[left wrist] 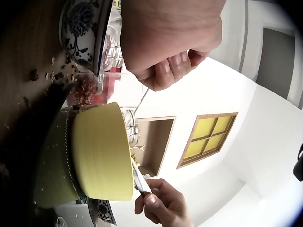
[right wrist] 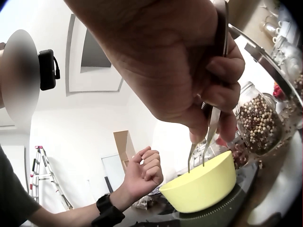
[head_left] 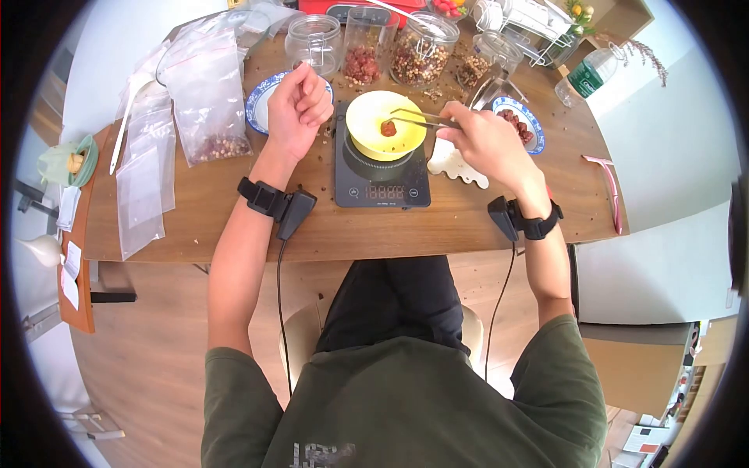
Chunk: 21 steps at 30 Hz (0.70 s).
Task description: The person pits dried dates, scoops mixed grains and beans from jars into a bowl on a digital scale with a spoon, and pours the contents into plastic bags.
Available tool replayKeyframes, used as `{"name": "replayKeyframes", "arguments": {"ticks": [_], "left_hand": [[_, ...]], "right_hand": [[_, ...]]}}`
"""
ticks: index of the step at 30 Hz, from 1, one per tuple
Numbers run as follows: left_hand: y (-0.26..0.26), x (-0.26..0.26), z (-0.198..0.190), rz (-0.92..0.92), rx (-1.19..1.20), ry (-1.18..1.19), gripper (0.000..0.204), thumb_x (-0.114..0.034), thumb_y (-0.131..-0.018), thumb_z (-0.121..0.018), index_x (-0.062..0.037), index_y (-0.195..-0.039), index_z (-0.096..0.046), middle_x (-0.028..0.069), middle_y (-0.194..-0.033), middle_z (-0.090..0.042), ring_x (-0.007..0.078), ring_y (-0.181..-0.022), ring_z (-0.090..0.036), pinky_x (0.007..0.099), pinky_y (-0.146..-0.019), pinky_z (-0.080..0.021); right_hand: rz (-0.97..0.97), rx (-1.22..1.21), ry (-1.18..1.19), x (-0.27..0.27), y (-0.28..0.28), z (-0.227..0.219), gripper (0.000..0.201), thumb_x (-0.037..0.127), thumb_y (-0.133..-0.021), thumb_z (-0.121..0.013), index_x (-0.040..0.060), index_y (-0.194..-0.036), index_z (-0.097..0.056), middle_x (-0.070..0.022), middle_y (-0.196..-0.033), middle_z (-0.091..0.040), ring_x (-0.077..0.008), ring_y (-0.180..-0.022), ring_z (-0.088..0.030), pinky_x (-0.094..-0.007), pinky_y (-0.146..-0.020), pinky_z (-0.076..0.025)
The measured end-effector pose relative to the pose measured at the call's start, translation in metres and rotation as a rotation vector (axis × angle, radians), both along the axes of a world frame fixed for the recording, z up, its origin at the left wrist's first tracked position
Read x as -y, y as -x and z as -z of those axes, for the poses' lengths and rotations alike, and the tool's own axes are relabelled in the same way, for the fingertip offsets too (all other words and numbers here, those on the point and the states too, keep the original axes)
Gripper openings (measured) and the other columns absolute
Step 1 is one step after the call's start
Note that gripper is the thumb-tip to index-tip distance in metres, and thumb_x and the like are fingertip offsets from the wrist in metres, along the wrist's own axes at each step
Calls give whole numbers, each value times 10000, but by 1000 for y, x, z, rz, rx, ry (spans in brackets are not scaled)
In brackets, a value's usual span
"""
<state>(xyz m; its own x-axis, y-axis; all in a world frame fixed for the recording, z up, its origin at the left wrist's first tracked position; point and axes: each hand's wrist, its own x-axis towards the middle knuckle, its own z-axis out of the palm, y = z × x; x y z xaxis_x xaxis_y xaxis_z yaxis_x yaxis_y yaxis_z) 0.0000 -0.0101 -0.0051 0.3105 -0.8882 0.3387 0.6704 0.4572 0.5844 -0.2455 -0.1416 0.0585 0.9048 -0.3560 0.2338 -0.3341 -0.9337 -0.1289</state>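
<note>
My right hand [head_left: 491,148] pinches a pair of metal tweezers [head_left: 419,119], whose tips reach down into a yellow bowl [head_left: 361,144]. The tips stand apart near a small reddish-brown dried piece [head_left: 388,128] at the bottom of the bowl. Under the bowl is a black digital scale [head_left: 382,193] with a lit display. My left hand [head_left: 299,109] is raised left of the bowl, fingers loosely curled, with nothing in them. In the left wrist view the bowl [left wrist: 104,151] appears from the side, the tweezers [left wrist: 140,182] at its rim.
Behind the scale stand glass jars [head_left: 421,58] of dried bits. A blue-and-white dish [head_left: 519,125] with dark red pieces lies right, another such plate [head_left: 260,105] left. Plastic bags [head_left: 204,93] cover the left side. A white wavy-edged piece [head_left: 456,165] lies beside the scale.
</note>
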Motion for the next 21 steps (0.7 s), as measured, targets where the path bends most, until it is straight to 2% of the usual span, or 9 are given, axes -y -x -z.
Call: {"name": "replayKeyframes", "arguments": {"ticks": [5, 9, 10, 11, 12, 15, 16, 19, 21], "left_hand": [[0, -1, -1, -11, -3, -12, 318, -221, -953, -374, -99, -660, -370, -31, -502, -253, 74, -394, -228, 224, -396, -221], [0, 1, 1, -23, 6, -31, 316, -240, -940, -404, -112, -653, -373, -39, -502, -259, 70, -396, -226, 227, -397, -207], [0, 1, 1, -16, 3, -28, 316, -240, -940, -404, -112, -653, -373, -39, -502, -259, 70, -396, -226, 227, -397, -207], [-1, 1, 1, -8, 5, -21, 313, -238, -941, -401, -111, -656, -370, -39, -502, -256, 70, -398, -227, 226, -398, -207], [-1, 1, 2, 2, 5, -15, 311, -236, -942, -398, -110, -659, -366, -39, -502, -252, 70, -400, -228, 226, -400, -208], [2, -1, -2, -5, 30, 9, 306, -227, -942, -393, -105, -663, -360, -36, -504, -246, 71, -403, -227, 227, -401, -208], [2, -1, -3, -14, 29, -2, 301, -218, -940, -394, -100, -665, -361, -34, -506, -247, 72, -405, -226, 226, -401, -210], [0, 0, -1, -4, 13, -3, 300, -217, -940, -394, -98, -666, -363, -34, -506, -248, 73, -403, -222, 226, -401, -211], [0, 0, -1, -13, 5, -13, 301, -219, -941, -394, -98, -666, -369, -35, -503, -248, 73, -400, -221, 225, -398, -212]], "right_hand": [[58, 87, -95, 3, 31, -25, 229, 232, -849, -584, 45, -976, -546, -166, -747, -629, -346, -738, -615, -411, -617, -477], [197, 401, -212, 12, 69, -47, 216, 172, -876, -563, 6, -1013, -540, -140, -745, -633, -199, -633, -606, -307, -573, -457], [300, 408, -219, 13, 79, -56, 224, 164, -889, -548, -9, -1029, -529, -110, -756, -632, -128, -602, -549, -266, -552, -440], [335, 447, -222, 26, 91, -57, 237, 169, -895, -543, -12, -1047, -526, -96, -758, -633, -112, -575, -518, -254, -540, -432], [358, 484, -198, 36, 103, -59, 253, 181, -896, -546, -17, -1051, -522, -95, -774, -631, -105, -561, -504, -249, -533, -426], [586, 485, -122, 81, 144, -51, 301, 234, -874, -578, -19, -1031, -538, -111, -801, -630, -148, -593, -577, -267, -527, -451], [585, 493, -114, 105, 158, -44, 301, 234, -874, -578, -19, -1031, -538, -111, -801, -630, -148, -593, -577, -267, -527, -451], [613, 431, -109, 162, 192, 0, 338, 260, -845, -603, -21, -1026, -547, -126, -787, -634, -169, -602, -606, -292, -517, -470], [760, 251, -157, 181, 201, 22, 343, 264, -815, -622, -26, -991, -570, -140, -774, -641, -169, -589, -608, -305, -517, -482]]}}
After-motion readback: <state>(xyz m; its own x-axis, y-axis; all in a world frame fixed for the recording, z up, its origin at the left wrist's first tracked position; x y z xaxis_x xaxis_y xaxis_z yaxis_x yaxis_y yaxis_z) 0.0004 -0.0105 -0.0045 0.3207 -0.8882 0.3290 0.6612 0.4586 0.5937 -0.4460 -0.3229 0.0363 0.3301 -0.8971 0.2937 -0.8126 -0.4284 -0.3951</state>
